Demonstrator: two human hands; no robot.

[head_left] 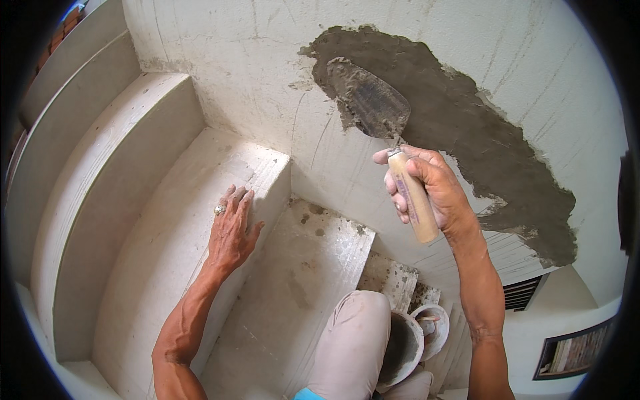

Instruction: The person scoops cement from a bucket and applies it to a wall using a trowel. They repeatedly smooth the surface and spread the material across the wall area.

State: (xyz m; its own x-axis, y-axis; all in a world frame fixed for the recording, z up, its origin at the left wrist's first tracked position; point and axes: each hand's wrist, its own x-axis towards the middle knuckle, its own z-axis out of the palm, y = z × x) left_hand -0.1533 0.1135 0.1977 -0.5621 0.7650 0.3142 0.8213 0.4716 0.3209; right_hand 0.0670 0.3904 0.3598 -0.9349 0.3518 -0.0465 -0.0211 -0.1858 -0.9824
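The trowel (377, 103) is at the left end of the mortar (460, 113) on the wall (213, 40), clamped in the fingers of the right hand (433, 179), while the left hand (232, 230), fingers nearly together, thumb apart, rests on a step (180, 193).

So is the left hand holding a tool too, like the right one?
No, the left hand rests spread on a pale step, while only the right hand grips the trowel.

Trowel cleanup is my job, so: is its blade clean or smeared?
Smeared: grey mortar clings to the trowel blade, thickest at its far end.
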